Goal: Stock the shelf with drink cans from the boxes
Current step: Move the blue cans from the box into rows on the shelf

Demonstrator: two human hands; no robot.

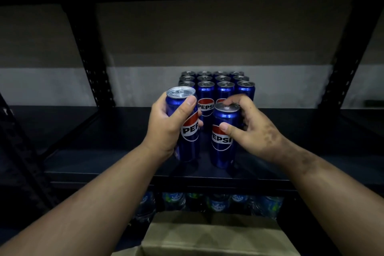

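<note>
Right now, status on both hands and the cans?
Left hand grips a tilted Pepsi can. Right hand grips a second can, upright on the shelf. Stocked block stands behind. Nothing in the way.

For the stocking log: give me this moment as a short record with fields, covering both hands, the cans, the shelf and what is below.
left hand: left hand wrapped around a tilted Pepsi can
right hand: right hand gripping an upright Pepsi can by its top and side, near the shelf front
stocked block: cans already stocked, four across, at least three rows deep, behind the hands
shelf: dark metal shelf, otherwise bare on both sides
below: water bottles on the lower level
foreground: cardboard box
</note>
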